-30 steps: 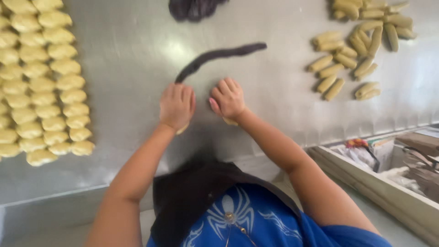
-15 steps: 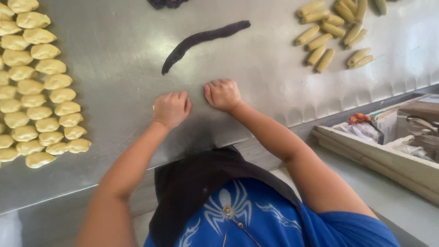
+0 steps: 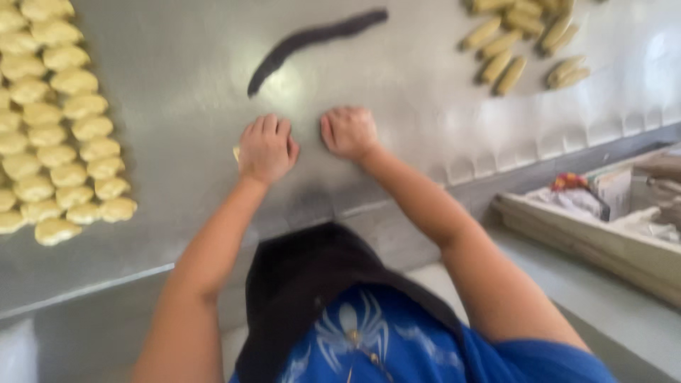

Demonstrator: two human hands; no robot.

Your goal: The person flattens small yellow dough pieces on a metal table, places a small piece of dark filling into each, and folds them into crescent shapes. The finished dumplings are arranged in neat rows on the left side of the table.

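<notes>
Pale yellow dough is peeking out at the left edge of the left hand (image 3: 266,149), just a small sliver of it (image 3: 235,153); the rest is lying hidden under the palms. Both hands are pressing down flat on the steel table (image 3: 397,92) near the middle of the frame, side by side with a narrow gap between them, the right hand (image 3: 349,132) sitting slightly higher in the picture. The fingers of both are curling downward and pointing toward the top of the frame. They are closed over whatever is beneath them, though how much dough each one is covering cannot be told, and nothing shows under the right hand at all.

The dark dough rope (image 3: 308,42) is lying above the hands, toward the upper middle of the frame, well apart from them. Its long axis is running diagonally, from a lower left end above the left hand up to an upper right end near the top edge. The left hand is sitting nearer its lower end.

Rows of shaped yellow pieces (image 3: 53,135) are filling the left side of the frame. A loose cluster of yellow dough sticks (image 3: 525,42) is lying at the upper right. A wooden crate (image 3: 589,234) holding crumpled wrappings is standing off the table's edge at the right.
</notes>
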